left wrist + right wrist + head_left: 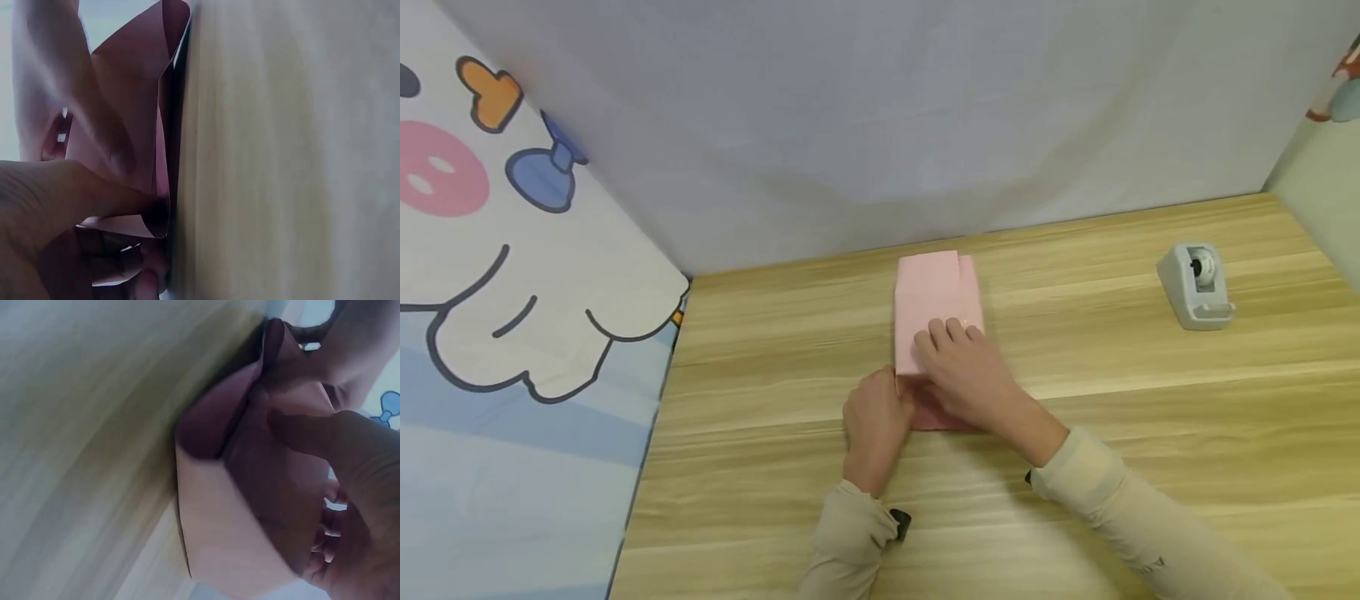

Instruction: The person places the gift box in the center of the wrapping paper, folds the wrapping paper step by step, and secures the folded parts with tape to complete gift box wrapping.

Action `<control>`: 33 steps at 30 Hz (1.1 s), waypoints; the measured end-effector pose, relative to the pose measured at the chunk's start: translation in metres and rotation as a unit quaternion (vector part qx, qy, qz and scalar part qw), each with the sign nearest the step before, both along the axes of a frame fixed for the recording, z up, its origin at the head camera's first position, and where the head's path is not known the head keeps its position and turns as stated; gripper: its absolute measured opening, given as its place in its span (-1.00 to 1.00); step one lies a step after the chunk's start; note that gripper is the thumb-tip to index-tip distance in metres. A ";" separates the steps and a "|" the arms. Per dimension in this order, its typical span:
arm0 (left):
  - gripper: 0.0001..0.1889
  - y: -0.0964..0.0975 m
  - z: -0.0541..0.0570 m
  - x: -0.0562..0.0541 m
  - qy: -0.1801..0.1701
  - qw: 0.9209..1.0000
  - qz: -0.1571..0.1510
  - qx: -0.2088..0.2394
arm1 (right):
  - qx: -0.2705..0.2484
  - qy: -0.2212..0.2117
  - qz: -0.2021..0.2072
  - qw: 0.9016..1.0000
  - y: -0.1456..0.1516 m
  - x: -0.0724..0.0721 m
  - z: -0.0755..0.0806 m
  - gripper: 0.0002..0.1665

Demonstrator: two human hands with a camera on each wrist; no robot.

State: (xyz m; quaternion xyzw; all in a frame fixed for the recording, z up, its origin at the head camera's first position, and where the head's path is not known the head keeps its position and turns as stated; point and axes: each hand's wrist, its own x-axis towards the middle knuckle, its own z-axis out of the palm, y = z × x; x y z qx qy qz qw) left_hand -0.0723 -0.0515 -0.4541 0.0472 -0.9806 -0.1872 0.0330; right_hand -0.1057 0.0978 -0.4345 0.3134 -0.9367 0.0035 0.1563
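Note:
A boxy package in pink paper point(927, 292) lies lengthwise on the wooden table, its near end showing loose paper. My left hand point(877, 417) is at the near left corner. There its thumb point(125, 197) tucks into the folded paper with the fingers outside, pinching the side fold. My right hand point(973, 379) grips the near end from the right, fingers bent over the top and the thumb point(300, 432) against the end paper. Below that thumb, a flap point(209, 434) bows outward along the tabletop. What the paper encloses is hidden.
A grey tape dispenser point(1198, 287) with a roll in it stands at the back right of the table point(760, 467). A pale cloth wall point(880, 117) rises behind the table, and a cartoon-printed sheet point(542, 308) hangs along the left side.

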 end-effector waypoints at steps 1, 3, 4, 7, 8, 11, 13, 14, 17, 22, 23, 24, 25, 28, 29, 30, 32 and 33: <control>-0.81 0.001 0.000 0.000 0.000 1.000 0.001 -0.005 | 0.001 0.002 0.004 1.000 -0.003 -0.001 0.000 -0.55; -0.75 0.002 0.000 0.002 0.006 1.000 0.001 -0.020 | 0.002 0.003 0.008 1.000 -0.007 -0.002 -0.001 -0.60; -0.71 0.003 0.000 0.003 0.007 0.999 0.001 -0.032 | 0.000 0.002 0.008 1.000 -0.009 -0.003 -0.001 -0.62; -0.62 0.003 0.000 0.007 0.013 0.998 -0.005 -0.065 | -0.006 -0.002 0.003 1.000 -0.013 -0.004 -0.002 -0.62; -0.59 0.003 0.000 0.008 0.012 0.997 -0.007 -0.072 | -0.008 -0.003 0.001 1.000 -0.013 -0.005 -0.003 -0.61; -0.56 0.002 0.000 0.011 -0.002 0.997 -0.014 -0.081 | -0.010 0.000 -0.004 1.000 -0.014 -0.005 -0.004 -0.60; -0.56 0.001 0.000 0.012 -0.015 0.996 -0.022 -0.080 | -0.007 0.009 -0.007 1.000 -0.015 -0.004 -0.005 -0.60; -0.57 0.001 0.001 0.013 -0.022 0.996 -0.028 -0.079 | -0.007 0.013 -0.008 1.000 -0.015 -0.004 -0.005 -0.59; -0.63 -0.001 0.001 0.014 -0.039 0.995 -0.055 -0.074 | -0.003 0.021 -0.009 1.000 -0.016 -0.004 -0.005 -0.56; -0.67 -0.013 0.005 0.014 -0.062 0.984 -0.161 -0.033 | -0.003 0.019 -0.004 1.000 -0.016 -0.004 -0.005 -0.47; -0.68 -0.018 0.007 0.014 -0.070 0.978 -0.195 -0.017 | -0.003 0.017 -0.003 1.000 -0.016 -0.005 -0.006 -0.47; -0.71 -0.023 0.010 0.013 -0.076 0.970 -0.229 0.002 | -0.002 0.014 -0.002 1.000 -0.016 -0.005 -0.006 -0.47; -0.75 -0.029 0.012 0.012 -0.081 0.962 -0.261 0.019 | 0.000 0.011 -0.001 1.000 -0.015 -0.006 -0.006 -0.47; -0.91 -0.047 0.018 0.006 -0.065 0.943 -0.324 0.048 | 0.002 -0.001 -0.001 1.000 -0.013 -0.007 -0.007 -0.46; -0.97 -0.053 0.019 0.004 -0.044 0.940 -0.334 0.047 | 0.001 -0.005 -0.001 1.000 -0.013 -0.007 -0.008 -0.45; -0.93 -0.058 0.018 0.001 -0.016 0.940 -0.339 0.043 | -0.001 -0.009 -0.001 1.000 -0.012 -0.007 -0.008 -0.45; -0.87 -0.066 0.016 -0.004 0.045 0.939 -0.340 0.028 | -0.006 -0.007 0.000 1.000 -0.012 -0.007 -0.009 -0.43; -0.85 -0.070 0.015 -0.006 0.076 0.937 -0.341 0.023 | -0.009 -0.005 0.002 1.000 -0.012 -0.007 -0.009 -0.43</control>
